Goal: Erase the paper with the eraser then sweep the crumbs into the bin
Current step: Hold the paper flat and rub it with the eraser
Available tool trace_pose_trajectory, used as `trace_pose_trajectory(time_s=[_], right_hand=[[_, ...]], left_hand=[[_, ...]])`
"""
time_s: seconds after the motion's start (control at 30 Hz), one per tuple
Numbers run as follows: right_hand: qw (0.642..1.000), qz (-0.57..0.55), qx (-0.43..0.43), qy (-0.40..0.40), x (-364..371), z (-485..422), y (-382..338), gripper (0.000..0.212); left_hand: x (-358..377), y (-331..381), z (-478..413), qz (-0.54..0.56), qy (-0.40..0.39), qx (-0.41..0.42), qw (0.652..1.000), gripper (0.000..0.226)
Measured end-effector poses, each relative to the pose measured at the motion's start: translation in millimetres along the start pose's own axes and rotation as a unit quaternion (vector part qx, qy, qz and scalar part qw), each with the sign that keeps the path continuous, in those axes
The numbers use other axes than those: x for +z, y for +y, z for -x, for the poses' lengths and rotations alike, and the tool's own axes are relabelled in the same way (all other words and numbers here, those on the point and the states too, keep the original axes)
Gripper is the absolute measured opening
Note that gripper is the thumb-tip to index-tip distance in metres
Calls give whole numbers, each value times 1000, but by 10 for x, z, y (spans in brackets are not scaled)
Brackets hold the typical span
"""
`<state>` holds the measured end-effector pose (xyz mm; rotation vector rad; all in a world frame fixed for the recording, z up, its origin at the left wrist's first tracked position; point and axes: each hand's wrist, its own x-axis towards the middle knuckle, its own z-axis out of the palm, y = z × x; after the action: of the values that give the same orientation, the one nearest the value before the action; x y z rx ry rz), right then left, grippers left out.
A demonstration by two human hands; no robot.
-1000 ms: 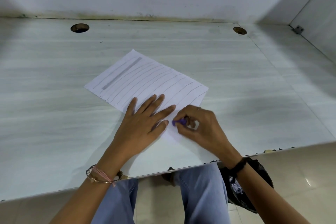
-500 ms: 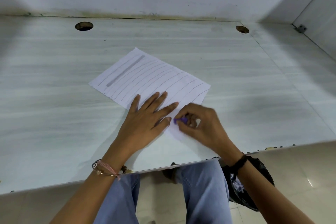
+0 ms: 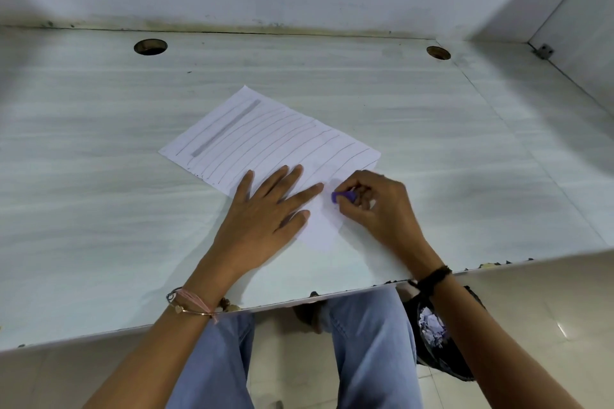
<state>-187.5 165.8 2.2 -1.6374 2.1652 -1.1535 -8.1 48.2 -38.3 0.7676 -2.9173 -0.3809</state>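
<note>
Bin (image 3: 442,365) sits below table (image 3: 99,209) edge, beside legs (image 3: 372,342).

One paper (image 3: 265,139), one eraser (image 3: 344,196), two hands (left hand (image 3: 262,219), right hand (image 3: 382,209)), two holes (image 3: 150,46) along the desk (image 3: 99,209) far edge, and one bin (image 3: 432,363) below its near edge.

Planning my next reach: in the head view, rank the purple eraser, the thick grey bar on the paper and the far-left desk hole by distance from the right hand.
1. The purple eraser: pinched in the right hand itself.
2. The thick grey bar: on the far left part of the paper.
3. The desk hole: far left, near the wall.
</note>
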Motion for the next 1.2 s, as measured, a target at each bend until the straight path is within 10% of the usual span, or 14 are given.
trace_pose_trajectory(time_s=[0.17, 0.33, 0.47, 0.63, 0.8, 0.97, 1.2], right_hand=[[989, -22, -74, -128, 53, 218, -198, 12], [1000, 8, 0, 1, -28, 37, 2, 14], [989, -16, -66, -133, 31, 193, -175, 14], [1000, 1, 22, 14, -68, 4, 68, 13], [989, 8, -67, -132, 39, 145, -141, 14], [996, -2, 79, 47, -64, -78, 136, 12], [999, 21, 31, 30, -29, 112, 94, 16]], left_hand=[[1, -3, -11, 14, -1, -3, 1000, 60], [12, -11, -4, 5, 11, 5, 1000, 59], [14, -15, -11, 6, 0, 0, 1000, 60], [7, -9, -3, 5, 0, -1, 1000, 61], [0, -7, -7, 16, -3, -4, 1000, 61], [39, -24, 3, 24, 22, 6, 999, 57], [37, 57, 264, -3, 108, -10, 994, 46]])
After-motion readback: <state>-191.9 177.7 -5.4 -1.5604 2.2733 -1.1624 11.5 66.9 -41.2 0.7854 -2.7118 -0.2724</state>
